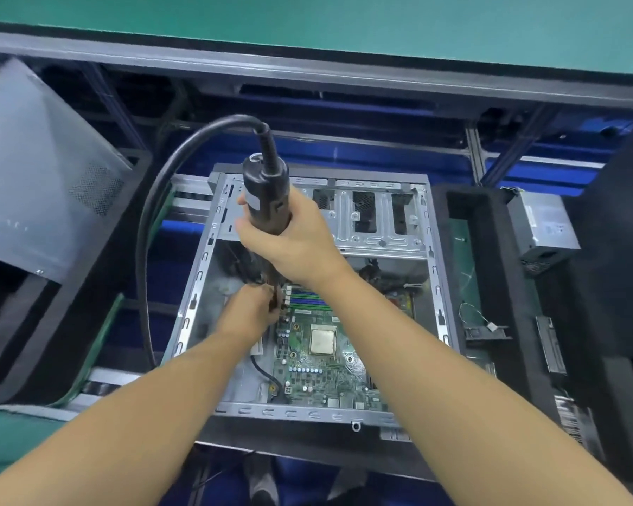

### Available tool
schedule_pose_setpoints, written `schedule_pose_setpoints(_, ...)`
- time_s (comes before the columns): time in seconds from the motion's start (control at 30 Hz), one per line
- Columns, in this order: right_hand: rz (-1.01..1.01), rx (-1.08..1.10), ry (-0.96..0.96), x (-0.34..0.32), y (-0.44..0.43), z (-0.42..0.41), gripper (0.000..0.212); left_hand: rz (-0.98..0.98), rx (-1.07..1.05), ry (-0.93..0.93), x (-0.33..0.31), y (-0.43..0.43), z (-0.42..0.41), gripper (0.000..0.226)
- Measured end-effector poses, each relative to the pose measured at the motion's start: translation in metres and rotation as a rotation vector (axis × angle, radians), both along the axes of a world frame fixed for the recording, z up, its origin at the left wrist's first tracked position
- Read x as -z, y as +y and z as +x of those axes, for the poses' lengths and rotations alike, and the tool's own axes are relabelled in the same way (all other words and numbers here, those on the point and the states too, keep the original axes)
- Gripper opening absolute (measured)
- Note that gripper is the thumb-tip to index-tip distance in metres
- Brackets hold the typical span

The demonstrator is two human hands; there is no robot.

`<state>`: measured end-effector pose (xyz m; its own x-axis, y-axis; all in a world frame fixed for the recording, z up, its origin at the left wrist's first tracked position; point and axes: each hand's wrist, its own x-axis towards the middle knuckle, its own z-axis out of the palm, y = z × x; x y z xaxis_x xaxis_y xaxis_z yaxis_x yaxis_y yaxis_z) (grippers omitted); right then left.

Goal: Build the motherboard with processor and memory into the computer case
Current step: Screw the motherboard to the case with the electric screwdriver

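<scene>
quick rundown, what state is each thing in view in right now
grey metal computer case: lying flat, open side up
green motherboard: lying inside the case
square silver processor: seated on motherboard, uncovered
black corded electric screwdriver: upright, tip down at motherboard's edge
right hand: grips screwdriver body
left hand: fingers curled round screwdriver tip
grey power supply box: outside the case

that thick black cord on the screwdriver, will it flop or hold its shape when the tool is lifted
Probably stiff: the cord holds one arc from the screwdriver top down past the case rim, without kinks. Its thickness suggests weight, so it may tug sideways on the right hand gripping the tool.
</scene>
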<state>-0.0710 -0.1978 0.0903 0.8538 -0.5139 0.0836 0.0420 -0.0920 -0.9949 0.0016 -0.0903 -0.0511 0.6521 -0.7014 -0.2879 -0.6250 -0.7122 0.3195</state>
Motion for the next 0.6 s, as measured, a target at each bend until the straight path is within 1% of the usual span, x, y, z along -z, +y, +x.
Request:
schedule_pose_setpoints(0.13,0.007,-0.01,-0.003,-0.003,0.004,-0.002,0.022,0.016,0.059,-0.006,-0.001,0.003,0.001,0.014)
schedule_pose_setpoints(0.23,0.024,-0.016,-0.025,-0.007,0.007,-0.006,0.025,0.028,0.159,-0.016,-0.004,0.007,-0.001,0.015)
schedule_pose_setpoints(0.33,0.042,-0.032,-0.064,-0.013,0.007,-0.01,0.023,0.086,0.27,0.002,-0.015,0.013,-0.005,0.012)
schedule_pose_setpoints(0.4,0.044,-0.048,-0.085,-0.02,0.007,-0.01,0.024,0.063,0.311,-0.044,-0.025,0.017,-0.007,0.017)
schedule_pose_setpoints(0.47,0.047,-0.053,-0.095,-0.027,0.008,-0.01,0.022,0.02,0.34,-0.066,-0.036,0.021,-0.01,0.016)
schedule_pose_setpoints(0.53,0.056,-0.055,-0.096,-0.031,0.01,-0.01,0.02,-0.007,0.337,0.038,-0.047,0.025,-0.015,0.009)
schedule_pose_setpoints(0.6,0.067,-0.068,-0.101,-0.032,0.013,-0.012,0.02,-0.01,0.35,0.138,-0.054,0.028,-0.018,0.009)
